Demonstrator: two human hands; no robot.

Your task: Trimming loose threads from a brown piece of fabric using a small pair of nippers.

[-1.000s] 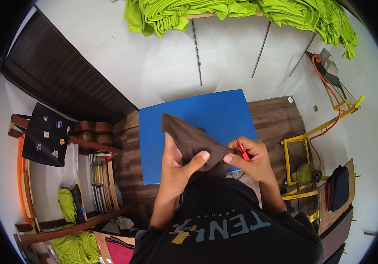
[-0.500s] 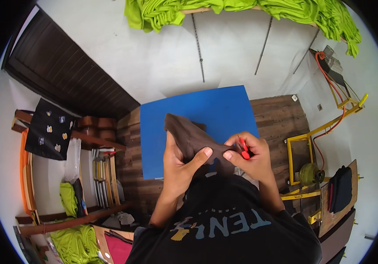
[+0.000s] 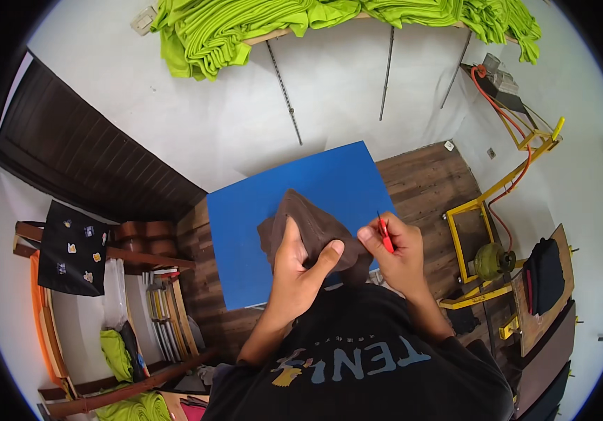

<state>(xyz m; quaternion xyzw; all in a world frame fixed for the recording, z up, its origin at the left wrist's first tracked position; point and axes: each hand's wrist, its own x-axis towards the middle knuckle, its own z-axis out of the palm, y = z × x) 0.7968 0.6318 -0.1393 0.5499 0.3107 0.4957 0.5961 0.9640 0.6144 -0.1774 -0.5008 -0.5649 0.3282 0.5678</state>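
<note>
A dark brown piece of cloth [image 3: 315, 228] is bunched in my left hand [image 3: 298, 270], pinched between the thumb and the fingers behind it. The cloth rises to a peak, and part of it hangs down towards my black shirt. To its right, my right hand [image 3: 403, 256] is closed around a small red-handled cutting tool [image 3: 385, 235], like thread snips, with a thin dark tip pointing up. My right thumb and forefinger are close to the cloth's right edge; whether they hold a thread cannot be made out. Both hands are above a blue tabletop [image 3: 235, 238].
Lime-green fabric [image 3: 231, 35] is piled on a high wall shelf. At left stand wooden racks [image 3: 150, 259] with a black printed cloth [image 3: 73, 245]. A yellow metal frame [image 3: 459, 245] with a green gas cylinder [image 3: 494, 261] and orange hose stands at right, beside folded dark cloths [image 3: 545, 277].
My right hand has come away from the cloth's right edge, which it was pinching. My left hand has turned the cloth more upright. The view has shifted, moving the room's contents.
</note>
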